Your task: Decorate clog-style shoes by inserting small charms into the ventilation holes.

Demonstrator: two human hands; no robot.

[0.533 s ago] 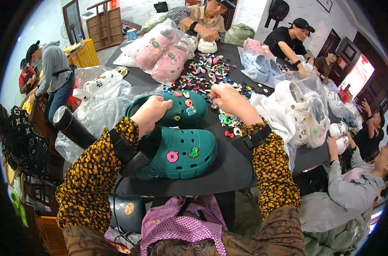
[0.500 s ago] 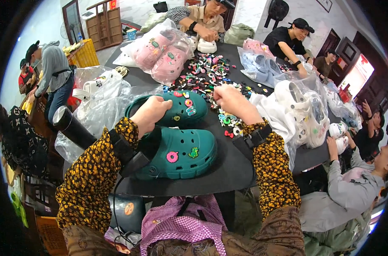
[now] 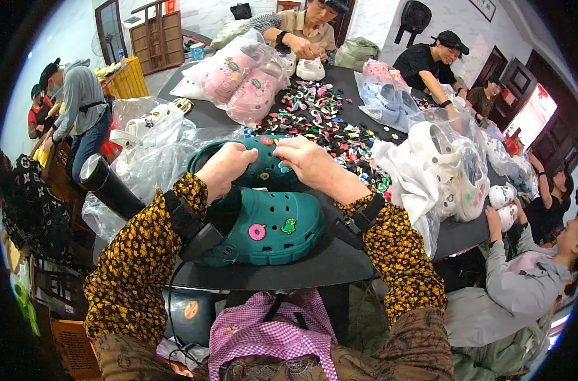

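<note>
Two dark green clogs lie side by side on the black table. On the far clog [image 3: 263,166], my left hand [image 3: 225,169] is closed at the edge of the foot opening. Over its toe is my right hand [image 3: 314,168], fingertips pinched together against the upper. Whatever they hold is hidden. Around the fingertips some charms show on the far clog, among them an avocado charm [image 3: 264,176]. The near clog [image 3: 270,219] carries a pink doughnut charm [image 3: 256,232] and a green dinosaur charm [image 3: 289,225]. Neither hand touches that near clog.
A heap of colourful shoe charms [image 3: 321,114] spreads beyond the clogs. Bagged pink clogs [image 3: 257,82] stand behind, bagged white clogs [image 3: 432,152] to the right. A black cylinder [image 3: 108,184] leans at the left. Several people sit around the table.
My right hand has come left from the charm heap onto the far clog's toe. My left hand has stayed put. The person opposite has lifted a hand off a white clog.
</note>
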